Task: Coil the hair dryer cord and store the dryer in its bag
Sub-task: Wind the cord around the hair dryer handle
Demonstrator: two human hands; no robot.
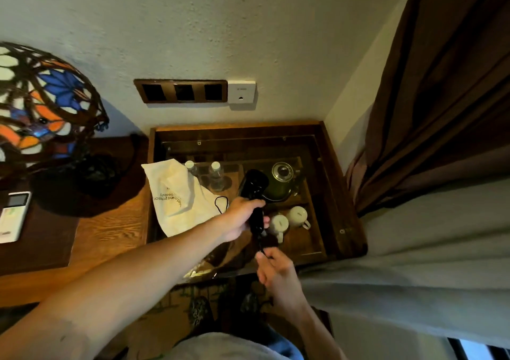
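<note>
A: From the head view, where does the job stand?

B: Early in the cord step, I'd judge. The left hand (242, 216) is closed round the handle of the black hair dryer (253, 191), held above the glass-topped wooden case (331, 183). The right hand (276, 270), just below the dryer's handle, pinches the cord (260, 245) where it leaves the handle. No coil shows yet.

A: And next?

B: Probably drawing the cord into loops beside the handle while the left hand keeps the dryer steady. Where the rest of the cord runs I cannot tell; it drops into shadow.

A: The bag?

B: The cream cloth bag (176, 197) lies left of the dryer, on the case's glass, with its black drawstring (221, 203) near the left hand. Its mouth looks flat, so it will need opening.

A: Anything in the way?

B: The stained-glass lamp (44, 106) stands well left of the dryer, the curtain (441, 89) hangs well to its right. Kettle (281, 180), cups (298, 216) and bottles (216, 176) sit under the glass, out of reach.
</note>
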